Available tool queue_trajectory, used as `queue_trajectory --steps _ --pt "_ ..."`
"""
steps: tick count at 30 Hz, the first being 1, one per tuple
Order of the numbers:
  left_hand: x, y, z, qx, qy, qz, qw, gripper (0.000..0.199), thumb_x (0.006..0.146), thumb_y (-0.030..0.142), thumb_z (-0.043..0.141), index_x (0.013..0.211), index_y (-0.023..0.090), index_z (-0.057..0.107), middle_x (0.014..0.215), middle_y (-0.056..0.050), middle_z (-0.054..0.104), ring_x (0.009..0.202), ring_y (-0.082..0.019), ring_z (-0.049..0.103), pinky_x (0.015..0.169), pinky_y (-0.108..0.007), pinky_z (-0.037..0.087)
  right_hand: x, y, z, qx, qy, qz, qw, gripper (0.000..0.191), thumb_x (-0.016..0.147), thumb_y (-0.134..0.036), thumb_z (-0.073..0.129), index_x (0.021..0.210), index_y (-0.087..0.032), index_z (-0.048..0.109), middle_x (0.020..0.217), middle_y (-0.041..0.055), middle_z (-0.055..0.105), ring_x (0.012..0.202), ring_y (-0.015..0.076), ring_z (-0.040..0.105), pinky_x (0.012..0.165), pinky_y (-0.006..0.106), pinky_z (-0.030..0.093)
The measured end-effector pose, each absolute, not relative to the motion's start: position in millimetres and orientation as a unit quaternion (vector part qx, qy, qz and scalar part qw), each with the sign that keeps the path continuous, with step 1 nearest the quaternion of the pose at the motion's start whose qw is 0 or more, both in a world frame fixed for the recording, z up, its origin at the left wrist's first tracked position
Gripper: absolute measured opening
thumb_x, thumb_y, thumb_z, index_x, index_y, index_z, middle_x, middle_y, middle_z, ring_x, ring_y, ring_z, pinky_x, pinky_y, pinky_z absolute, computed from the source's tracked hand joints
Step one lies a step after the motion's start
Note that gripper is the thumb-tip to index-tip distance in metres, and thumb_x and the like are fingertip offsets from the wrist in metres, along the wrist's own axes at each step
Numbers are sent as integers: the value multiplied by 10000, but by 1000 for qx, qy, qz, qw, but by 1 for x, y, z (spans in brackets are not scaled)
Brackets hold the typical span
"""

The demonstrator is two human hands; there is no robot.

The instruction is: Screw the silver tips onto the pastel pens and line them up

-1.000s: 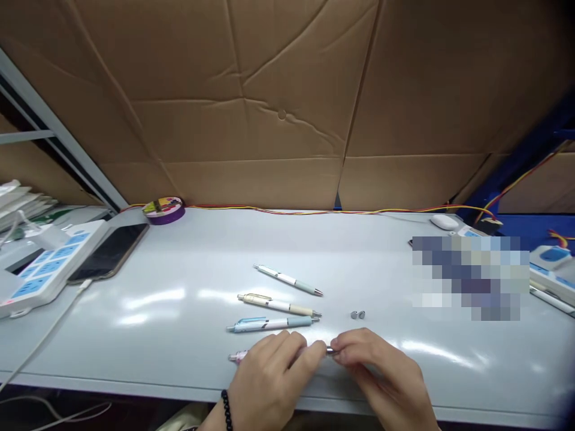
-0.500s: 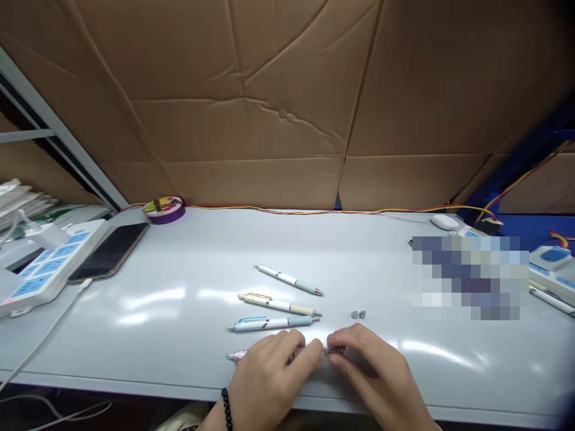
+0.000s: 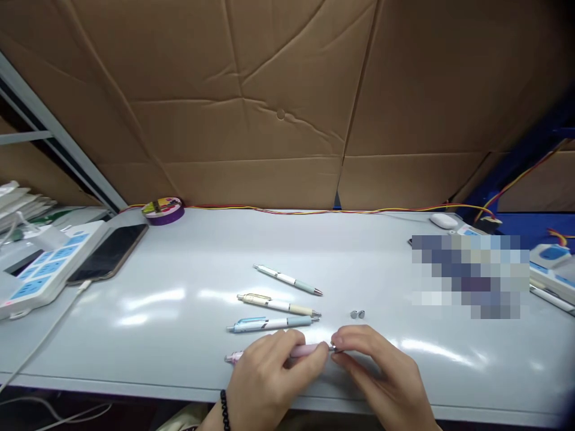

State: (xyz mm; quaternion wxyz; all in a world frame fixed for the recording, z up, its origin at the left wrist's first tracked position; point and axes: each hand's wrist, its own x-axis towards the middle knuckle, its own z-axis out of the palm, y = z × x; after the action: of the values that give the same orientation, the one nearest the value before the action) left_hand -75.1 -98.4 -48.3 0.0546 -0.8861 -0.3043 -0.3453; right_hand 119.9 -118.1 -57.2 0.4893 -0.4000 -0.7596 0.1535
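The left hand (image 3: 274,371) is curled, back up, with its fingers bent. The right hand (image 3: 386,371) pinches with its thumb and fingers. The 2 hands are near each other.

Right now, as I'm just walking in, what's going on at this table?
A person's left hand grips a slim pink pen near the front edge of the glossy pale-grey table, while the right hand pinches a small shiny metal part at its end. Whether that part is fully attached, I can't tell. Beyond lie a white and pale-green pen, a cream and white pen and a light-blue and white pen, with two small silvery pieces to their right.
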Motion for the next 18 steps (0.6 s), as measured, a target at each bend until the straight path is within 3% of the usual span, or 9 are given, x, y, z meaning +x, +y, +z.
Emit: queue_trajectory --steps 8,13,18 --pt "-75 -98 -47 -865 -325 -379 51 302 913 52 365 1002 206 609 744 -16 576 582 -98 539 519 -177 439 119 -121 -58 -443 -676 160 567 149 817 -97 606 800 -242 634 773 16 685 725 176 672 615 246 558" --pt "-79 -99 -47 -849 -301 -434 31 265 890 34 425 1069 186 547 767 -35 585 606 -111 538 529 -201 455 126 -126 -63 -540 -544 120 631 76 835 -178 608 825 -250 630 794 19 647 733 174 632 627 253 550" --pt "-78 -99 -47 -836 -296 -461 -22 178 922 59 433 1043 142 533 758 -45 625 649 -125 585 568 -209 495 147 -120 -64 -629 -567 8 532 84 858 -289 576 859 -239 643 853 39 637 789 199 614 672 295 511"
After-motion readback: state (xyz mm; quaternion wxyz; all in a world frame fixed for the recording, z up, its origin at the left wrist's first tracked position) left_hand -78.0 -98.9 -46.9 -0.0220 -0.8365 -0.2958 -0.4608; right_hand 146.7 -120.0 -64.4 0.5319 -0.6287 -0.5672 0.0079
